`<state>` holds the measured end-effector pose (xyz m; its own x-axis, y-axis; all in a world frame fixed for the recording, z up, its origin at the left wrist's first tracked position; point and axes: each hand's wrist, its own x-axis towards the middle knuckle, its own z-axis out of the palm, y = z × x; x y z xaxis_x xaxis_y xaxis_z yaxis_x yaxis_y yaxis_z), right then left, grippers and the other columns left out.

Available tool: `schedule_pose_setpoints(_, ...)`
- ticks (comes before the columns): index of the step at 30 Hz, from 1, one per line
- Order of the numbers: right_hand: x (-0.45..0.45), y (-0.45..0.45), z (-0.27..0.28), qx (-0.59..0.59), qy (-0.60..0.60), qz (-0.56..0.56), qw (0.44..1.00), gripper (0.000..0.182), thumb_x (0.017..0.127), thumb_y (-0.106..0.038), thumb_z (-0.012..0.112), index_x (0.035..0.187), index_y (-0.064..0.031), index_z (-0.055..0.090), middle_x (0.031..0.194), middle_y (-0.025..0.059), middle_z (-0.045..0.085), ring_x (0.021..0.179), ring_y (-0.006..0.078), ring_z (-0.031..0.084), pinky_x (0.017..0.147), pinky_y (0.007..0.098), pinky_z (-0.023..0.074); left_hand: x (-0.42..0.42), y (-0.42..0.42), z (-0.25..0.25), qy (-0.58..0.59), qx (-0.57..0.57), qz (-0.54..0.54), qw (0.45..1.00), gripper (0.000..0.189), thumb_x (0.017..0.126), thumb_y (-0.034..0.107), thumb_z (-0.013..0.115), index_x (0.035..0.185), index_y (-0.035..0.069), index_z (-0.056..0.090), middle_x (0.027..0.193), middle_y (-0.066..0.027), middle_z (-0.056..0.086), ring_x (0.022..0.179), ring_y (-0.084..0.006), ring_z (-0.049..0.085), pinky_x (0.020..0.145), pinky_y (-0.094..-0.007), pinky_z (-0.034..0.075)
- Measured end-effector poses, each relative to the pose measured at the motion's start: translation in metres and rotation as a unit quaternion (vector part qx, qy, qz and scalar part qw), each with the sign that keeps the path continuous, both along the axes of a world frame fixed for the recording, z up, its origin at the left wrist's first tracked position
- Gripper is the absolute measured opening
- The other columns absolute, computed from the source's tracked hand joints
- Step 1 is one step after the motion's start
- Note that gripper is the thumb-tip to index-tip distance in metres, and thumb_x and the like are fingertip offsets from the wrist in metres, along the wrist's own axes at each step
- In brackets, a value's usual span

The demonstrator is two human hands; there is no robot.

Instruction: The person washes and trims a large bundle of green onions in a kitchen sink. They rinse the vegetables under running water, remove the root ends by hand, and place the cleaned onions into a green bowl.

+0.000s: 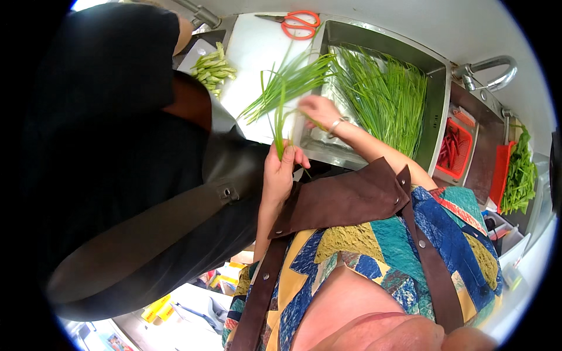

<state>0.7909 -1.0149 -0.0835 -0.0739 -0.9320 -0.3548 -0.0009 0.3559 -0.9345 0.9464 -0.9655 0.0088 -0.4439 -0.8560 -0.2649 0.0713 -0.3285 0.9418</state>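
My left hand [281, 164] grips a few green garlic-chive-like stalks [279, 127] upright, just in front of the white cutting board. Motion blurs my right hand [320, 112], which wears a bracelet, over the near left corner of the sink. Its fingers are curled at a thin yellowish leaf blade [317, 124] that bends over from the held stalks. A loose bunch of the same greens [292, 83] lies across the white cutting board [246, 48] and the sink's rim. Many more long green stalks [386, 96] fill the stainless steel sink [432, 94].
Orange-handled scissors [300, 25] lie at the board's far edge. Cut pale-green vegetable pieces [213, 70] sit on its left. Another person in dark clothes [127, 131] stands close at left. Beyond the faucet [496, 72] are red chillies [448, 145] in a red basket and leafy greens [520, 175].
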Motion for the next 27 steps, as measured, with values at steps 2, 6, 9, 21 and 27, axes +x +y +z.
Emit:
schedule_pose_setpoints(2,-0.031,0.023,-0.034,-0.047,0.206,-0.025,0.977,0.023,0.079,-0.018,0.050,0.095,-0.0040,0.057,0.085,0.0126,0.059,0.065,0.0192,0.059,0.056,0.0300,0.0477,-0.002,-0.008,-0.012,0.045,0.052,0.003,0.998,0.013,0.089,0.014,0.038,0.085,0.002,0.039,0.064,-0.0020,0.037,0.056,-0.0117,0.042,0.052,-0.0235,0.036)
schedule_pose_setpoints(6,-0.075,0.075,-0.125,0.053,0.374,0.133,0.917,0.033,0.075,-0.008,0.041,0.104,-0.0083,0.056,0.097,0.0177,0.057,0.089,0.0311,0.055,0.080,0.0375,0.0422,-0.020,-0.024,-0.034,0.049,0.173,-0.019,0.983,0.008,0.087,0.013,0.041,0.082,0.006,0.040,0.058,0.0014,0.032,0.047,-0.0082,0.032,0.043,-0.0210,0.027)
schedule_pose_setpoints(9,-0.109,0.099,-0.154,0.044,0.278,0.050,0.958,0.044,0.074,-0.006,0.041,0.118,-0.0088,0.045,0.106,0.0198,0.053,0.093,0.0284,0.054,0.082,0.0348,0.0415,-0.032,-0.028,-0.047,0.003,0.233,-0.052,0.971,0.010,0.087,0.013,0.041,0.078,0.008,0.041,0.056,0.0030,0.031,0.045,-0.0067,0.028,0.041,-0.0202,0.022)
schedule_pose_setpoints(21,-0.165,0.135,-0.138,0.043,0.432,-0.232,0.870,0.021,0.075,-0.013,0.050,0.094,-0.0099,0.058,0.090,0.0149,0.056,0.080,0.0308,0.055,0.069,0.0364,0.0449,-0.051,-0.031,-0.101,0.015,0.279,-0.048,0.959,0.027,0.083,0.026,0.053,0.067,0.013,0.036,0.049,0.0049,0.026,0.040,-0.0071,0.024,0.037,-0.0224,0.019)
schedule_pose_setpoints(27,-0.118,0.141,-0.144,0.174,0.547,-0.076,0.815,0.013,0.072,-0.012,0.052,0.082,-0.0060,0.056,0.080,0.0164,0.059,0.074,0.0317,0.058,0.065,0.0403,0.0459,-0.056,-0.024,-0.101,0.073,0.345,-0.021,0.935,0.029,0.081,0.026,0.056,0.065,0.015,0.034,0.048,0.0054,0.025,0.040,-0.0071,0.023,0.037,-0.0230,0.019)
